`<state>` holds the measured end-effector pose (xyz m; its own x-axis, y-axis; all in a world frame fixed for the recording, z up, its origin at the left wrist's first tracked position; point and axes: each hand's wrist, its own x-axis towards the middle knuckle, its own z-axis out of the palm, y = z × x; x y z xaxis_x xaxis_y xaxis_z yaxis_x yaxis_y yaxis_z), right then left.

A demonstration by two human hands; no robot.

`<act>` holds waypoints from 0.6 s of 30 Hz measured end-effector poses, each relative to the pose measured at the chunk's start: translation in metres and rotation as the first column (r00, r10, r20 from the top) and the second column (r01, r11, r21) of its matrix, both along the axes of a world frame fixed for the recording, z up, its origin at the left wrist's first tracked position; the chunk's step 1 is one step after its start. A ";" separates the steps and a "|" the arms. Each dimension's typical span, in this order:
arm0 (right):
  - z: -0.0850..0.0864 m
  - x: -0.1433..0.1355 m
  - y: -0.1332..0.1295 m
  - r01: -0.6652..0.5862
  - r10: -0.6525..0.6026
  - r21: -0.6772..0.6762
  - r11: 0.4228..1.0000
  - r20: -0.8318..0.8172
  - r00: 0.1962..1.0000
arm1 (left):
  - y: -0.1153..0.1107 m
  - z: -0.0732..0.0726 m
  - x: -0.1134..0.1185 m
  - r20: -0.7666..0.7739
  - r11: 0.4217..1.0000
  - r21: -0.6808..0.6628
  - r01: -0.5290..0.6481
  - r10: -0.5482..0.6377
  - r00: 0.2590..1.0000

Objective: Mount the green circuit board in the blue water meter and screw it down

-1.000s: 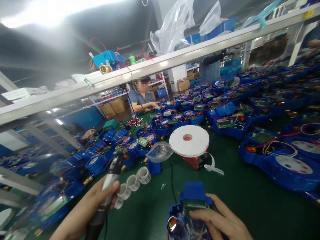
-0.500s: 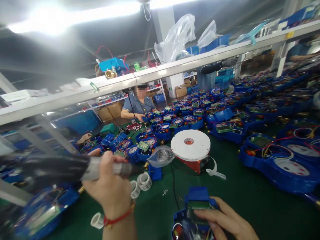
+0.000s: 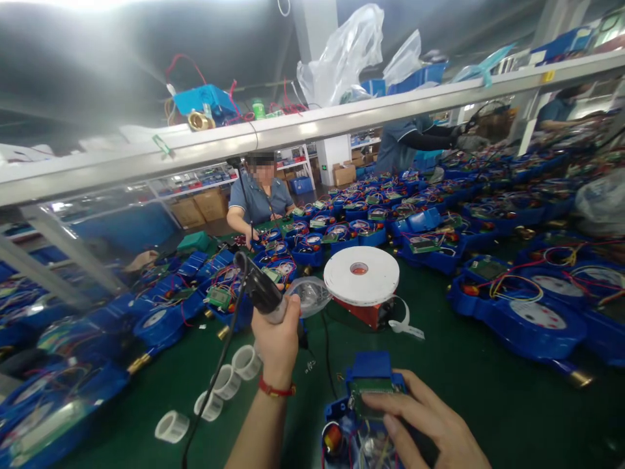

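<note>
My left hand (image 3: pixel 278 335) is wrapped round a black and grey corded power tool (image 3: pixel 263 290), held above the green table with its cord hanging down on the left. My right hand (image 3: pixel 424 417) rests its fingers on a green circuit board (image 3: pixel 375 391) in an open blue housing (image 3: pixel 368 365) at the bottom centre. Wires and a round red-orange part show inside that housing. Behind it stands a white tape reel (image 3: pixel 361 277) on an orange base, its loose strip hanging on the right.
Label rolls (image 3: pixel 172 426) lie at lower left. Blue meter housings (image 3: pixel 517 312) with wires fill the right, back and left of the table. A clear bag (image 3: pixel 307 296) lies beside the reel. A shelf (image 3: pixel 312 124) crosses above; a person (image 3: pixel 258 195) sits opposite.
My left hand has swung right with the tool, which has turned from lying sideways to a more upright slant. The view has shifted slightly; my right hand stays on the board.
</note>
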<state>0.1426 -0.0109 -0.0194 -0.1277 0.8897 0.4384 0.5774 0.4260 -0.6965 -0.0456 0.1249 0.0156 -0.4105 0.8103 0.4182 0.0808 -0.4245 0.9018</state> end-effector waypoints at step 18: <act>0.000 0.004 -0.001 0.027 -0.026 -0.017 1.000 0.005 1.000 | -0.005 0.010 -0.008 0.067 0.996 0.064 -0.058 0.054 0.996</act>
